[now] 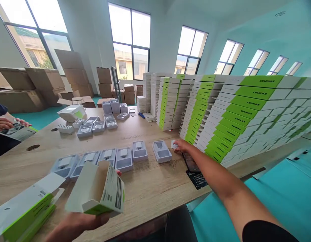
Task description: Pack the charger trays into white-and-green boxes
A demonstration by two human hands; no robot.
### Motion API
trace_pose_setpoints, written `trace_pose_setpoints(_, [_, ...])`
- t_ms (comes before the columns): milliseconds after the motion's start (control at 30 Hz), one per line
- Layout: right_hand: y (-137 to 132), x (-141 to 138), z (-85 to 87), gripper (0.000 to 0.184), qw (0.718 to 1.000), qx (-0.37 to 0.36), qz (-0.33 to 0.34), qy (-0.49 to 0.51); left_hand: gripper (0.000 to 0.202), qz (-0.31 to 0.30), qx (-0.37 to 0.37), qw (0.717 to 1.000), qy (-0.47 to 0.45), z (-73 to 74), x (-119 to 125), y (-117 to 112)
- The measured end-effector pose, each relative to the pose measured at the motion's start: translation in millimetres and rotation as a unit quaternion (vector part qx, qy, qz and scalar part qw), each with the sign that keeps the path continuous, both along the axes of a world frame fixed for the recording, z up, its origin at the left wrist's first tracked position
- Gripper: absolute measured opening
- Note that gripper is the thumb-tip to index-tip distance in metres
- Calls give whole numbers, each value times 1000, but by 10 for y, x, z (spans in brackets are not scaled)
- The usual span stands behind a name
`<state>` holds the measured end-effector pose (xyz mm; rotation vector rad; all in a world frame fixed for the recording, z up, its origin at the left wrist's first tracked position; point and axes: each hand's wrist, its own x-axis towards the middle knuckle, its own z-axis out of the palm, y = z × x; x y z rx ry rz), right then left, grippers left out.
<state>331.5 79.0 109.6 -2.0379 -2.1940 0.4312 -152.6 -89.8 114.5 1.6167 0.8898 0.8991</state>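
Observation:
My left hand [82, 222] is wrapped around an open cardboard packaging box [112, 191], white with green edges and black print. The box is tilted with its open end toward me, and its inside looks bare. My right hand [182, 147] reaches across the table, fingers closed on the edge of a small white printed card [174, 144]. Just left of the card lies a grey-white plastic tray [162, 152] with moulded hollows. Similar trays, each with a white charger block [124, 153], stand in a row farther left. Under my right forearm a phone [191, 164] is partly hidden.
Tall stacks of white and green boxes [236, 119] line the table's right side. Another open box [29, 211] lies at front left. More trays [88, 129] and a blue cutter [141, 115] sit farther back. Another person's hands [5, 123] hold a box at far left.

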Motion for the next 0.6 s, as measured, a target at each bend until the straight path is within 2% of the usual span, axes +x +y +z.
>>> trace_pose_setpoints(100, [82, 147, -104, 32, 999, -37, 12, -6, 85, -112, -38, 993, -17, -143, 104, 81])
trace_pose_setpoints(133, [90, 190, -130, 31, 999, -43, 14, 1, 81, -127, -35, 991, -34, -164, 112, 79])
trace_pose_setpoints(167, [94, 227, -152, 31, 999, -46, 16, 12, 84, -119, -33, 990, -64, -178, 120, 64])
trace_pose_setpoints(267, [89, 292, -190, 30, 997, -37, 7, 70, 111, -54, -61, 979, -186, -229, 187, -14])
trace_pose_setpoints(333, [73, 297, -194, 29, 992, -17, -12, 126, 114, -53, -91, 970, -219, -308, 245, -44])
trace_pose_setpoints(400, [42, 277, -179, 28, 981, 14, -41, 191, 106, -64, -76, 974, -205, -434, 262, -40])
trace_pose_setpoints(467, [-12, 230, -145, 27, 960, 53, -77, 265, 95, -75, -50, 985, -150, -585, 212, -23])
trace_pose_setpoints(533, [-108, 148, -93, 27, 926, 96, -113, 347, 81, -53, -29, 996, -67, -729, 108, -19])
trace_pose_setpoints(600, [-265, 16, -28, 29, 880, 133, -137, 435, 66, -5, -24, 1000, 0, -826, -1, -29])
